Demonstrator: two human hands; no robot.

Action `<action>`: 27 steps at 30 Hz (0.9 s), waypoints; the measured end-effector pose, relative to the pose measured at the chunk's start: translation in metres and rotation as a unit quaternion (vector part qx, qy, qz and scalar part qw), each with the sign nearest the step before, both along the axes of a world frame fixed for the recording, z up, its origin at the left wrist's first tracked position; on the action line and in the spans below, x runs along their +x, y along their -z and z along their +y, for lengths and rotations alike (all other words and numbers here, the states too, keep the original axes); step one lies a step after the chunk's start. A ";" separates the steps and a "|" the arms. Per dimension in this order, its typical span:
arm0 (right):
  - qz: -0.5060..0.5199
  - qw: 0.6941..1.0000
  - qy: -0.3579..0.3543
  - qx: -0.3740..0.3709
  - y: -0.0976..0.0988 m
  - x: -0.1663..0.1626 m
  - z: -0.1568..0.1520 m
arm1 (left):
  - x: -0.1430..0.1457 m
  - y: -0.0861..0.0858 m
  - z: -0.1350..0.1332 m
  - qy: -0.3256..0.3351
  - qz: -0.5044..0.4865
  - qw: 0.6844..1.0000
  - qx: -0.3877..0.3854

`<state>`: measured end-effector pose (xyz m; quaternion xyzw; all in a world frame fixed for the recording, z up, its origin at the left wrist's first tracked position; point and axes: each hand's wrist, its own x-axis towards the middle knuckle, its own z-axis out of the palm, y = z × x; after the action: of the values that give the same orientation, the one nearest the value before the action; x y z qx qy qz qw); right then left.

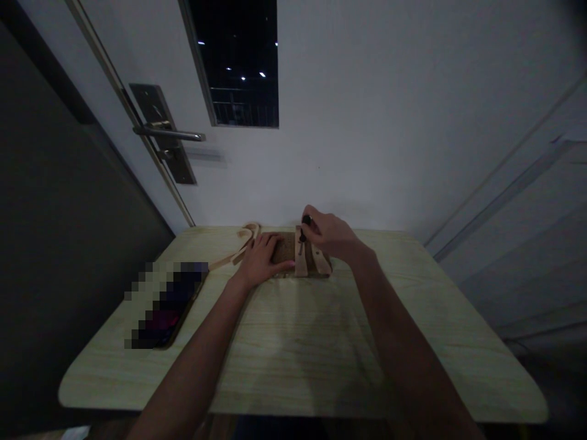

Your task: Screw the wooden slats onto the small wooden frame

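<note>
A small brown bag with tan bands and a long tan strap lies at the far side of a light wooden table. My left hand lies flat on the bag's left part, fingers stretched out. My right hand is closed in a pinch on a small dark pull at the top of the bag.
A dark flat object, blurred out, lies on the table's left side. Behind the table is a white door with a metal lever handle and a narrow dark window. A dark wall stands at the left.
</note>
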<state>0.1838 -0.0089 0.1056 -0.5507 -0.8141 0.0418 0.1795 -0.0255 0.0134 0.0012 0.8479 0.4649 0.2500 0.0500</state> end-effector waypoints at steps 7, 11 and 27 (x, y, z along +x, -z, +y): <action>0.047 0.998 0.025 0.036 0.004 -0.001 0.003 | 0.001 -0.001 -0.002 -0.005 0.003 1.000 0.004; 0.029 0.997 0.056 0.053 0.004 -0.006 0.003 | 0.001 0.000 -0.002 -0.006 0.004 1.000 0.005; 0.061 0.998 0.011 0.016 0.000 0.000 -0.001 | 0.000 -0.002 -0.002 -0.004 0.005 1.000 -0.008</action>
<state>0.1841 -0.0097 0.1053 -0.5532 -0.7960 0.0599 0.2384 -0.0252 0.0116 0.0032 0.8468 0.4705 0.2424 0.0539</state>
